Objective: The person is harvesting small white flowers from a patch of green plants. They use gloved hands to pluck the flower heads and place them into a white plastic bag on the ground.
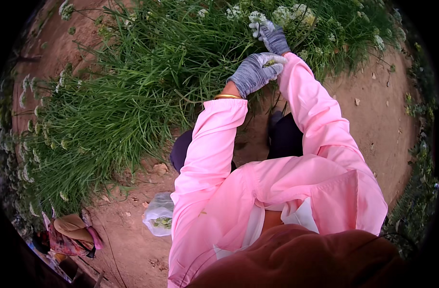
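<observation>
My left hand (pixel 256 73), in a grey knit glove with pale-coated fingers, is curled around small yellow-green flower heads (pixel 270 63), partly hidden by the fingers. Farther out, my right hand (pixel 271 36), gloved alike, has its fingers closed at a white flower head (pixel 257 17) on a clump of long-leaved green plants (pixel 162 64); the exact grip on the stem is hidden. The left fingertips lie close to the right wrist. More white flower heads (pixel 293 13) stand just right of the right hand.
A translucent plastic bag (pixel 159 212) with green pieces inside sits on bare soil (pixel 133 244) to my left. Another person (pixel 71 234), in tan trousers, is low at the lower left. Soil with dry leaves (pixel 357 102) lies to the right, bordered by dark foliage (pixel 417 187).
</observation>
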`<control>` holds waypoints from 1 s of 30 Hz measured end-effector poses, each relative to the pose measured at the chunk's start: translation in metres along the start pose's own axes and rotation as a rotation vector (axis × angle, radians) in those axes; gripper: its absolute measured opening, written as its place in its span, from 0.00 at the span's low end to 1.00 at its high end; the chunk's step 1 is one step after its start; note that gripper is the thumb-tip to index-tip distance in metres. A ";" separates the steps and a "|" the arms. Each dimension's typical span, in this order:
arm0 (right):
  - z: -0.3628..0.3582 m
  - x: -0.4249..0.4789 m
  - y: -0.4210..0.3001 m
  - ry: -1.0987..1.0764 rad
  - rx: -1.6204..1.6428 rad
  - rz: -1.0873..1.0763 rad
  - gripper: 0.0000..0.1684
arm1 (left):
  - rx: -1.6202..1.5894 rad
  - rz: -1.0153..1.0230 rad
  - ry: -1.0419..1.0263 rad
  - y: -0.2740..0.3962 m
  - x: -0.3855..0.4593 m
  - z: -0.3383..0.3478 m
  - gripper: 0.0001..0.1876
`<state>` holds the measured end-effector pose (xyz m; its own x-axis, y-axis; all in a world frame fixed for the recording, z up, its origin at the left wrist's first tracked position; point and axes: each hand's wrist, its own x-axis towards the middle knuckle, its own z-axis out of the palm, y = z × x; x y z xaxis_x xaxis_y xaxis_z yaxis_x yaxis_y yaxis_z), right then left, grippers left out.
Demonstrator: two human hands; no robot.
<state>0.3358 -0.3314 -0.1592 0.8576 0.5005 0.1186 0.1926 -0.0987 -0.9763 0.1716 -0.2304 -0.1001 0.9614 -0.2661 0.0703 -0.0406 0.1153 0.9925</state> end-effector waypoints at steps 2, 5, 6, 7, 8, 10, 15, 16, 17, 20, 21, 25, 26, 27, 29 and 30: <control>-0.005 -0.004 0.000 -0.062 0.014 0.157 0.17 | 0.069 0.076 0.066 -0.011 0.008 0.006 0.13; -0.018 -0.012 0.017 -0.272 -0.045 0.180 0.18 | 0.287 0.256 0.333 -0.023 0.020 0.012 0.12; -0.048 0.002 0.067 -0.359 0.016 0.056 0.15 | 0.338 0.364 0.432 -0.035 0.035 0.016 0.12; -0.027 0.006 0.048 -0.493 0.106 -0.077 0.12 | 0.416 0.450 0.577 -0.041 0.036 0.010 0.12; -0.008 -0.024 0.034 -0.318 0.111 -0.230 0.17 | 0.308 0.349 0.628 -0.049 0.033 0.002 0.13; 0.005 -0.041 -0.007 -0.210 -0.291 -0.199 0.17 | 0.050 0.179 0.725 -0.050 0.029 -0.004 0.16; 0.001 -0.040 0.000 -0.287 -0.375 -0.112 0.15 | -0.329 0.126 0.887 -0.057 0.029 -0.018 0.25; 0.002 -0.041 0.000 -0.343 -0.476 -0.128 0.15 | -0.250 0.108 0.853 -0.066 0.031 -0.023 0.27; 0.004 -0.041 -0.001 -0.356 -0.469 -0.193 0.15 | -0.171 0.090 0.817 -0.075 0.033 -0.028 0.29; 0.001 -0.042 0.003 -0.381 -0.491 -0.342 0.15 | 0.075 0.060 0.816 -0.068 0.031 -0.022 0.35; -0.002 -0.039 0.005 -0.383 -0.509 -0.415 0.16 | 0.156 0.055 0.832 -0.061 0.030 -0.017 0.37; -0.007 -0.035 0.006 -0.415 -0.579 -0.565 0.17 | 0.591 0.030 0.744 -0.063 0.023 -0.022 0.42; -0.007 -0.036 0.005 -0.434 -0.588 -0.511 0.17 | 0.520 -0.020 0.718 -0.067 0.025 -0.024 0.38; -0.006 -0.038 0.001 -0.451 -0.597 -0.456 0.17 | 0.546 0.012 0.725 -0.068 0.025 -0.026 0.36; -0.004 -0.039 -0.005 -0.469 -0.549 -0.341 0.18 | 0.599 0.075 0.738 -0.070 0.024 -0.028 0.31; -0.004 -0.040 -0.006 -0.478 -0.523 -0.284 0.18 | 0.397 0.035 0.737 -0.067 0.023 -0.028 0.28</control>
<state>0.3023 -0.3538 -0.1578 0.4643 0.8737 0.1451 0.6781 -0.2454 -0.6928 0.2043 -0.2172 -0.1682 0.8838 0.4414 0.1550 -0.0336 -0.2706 0.9621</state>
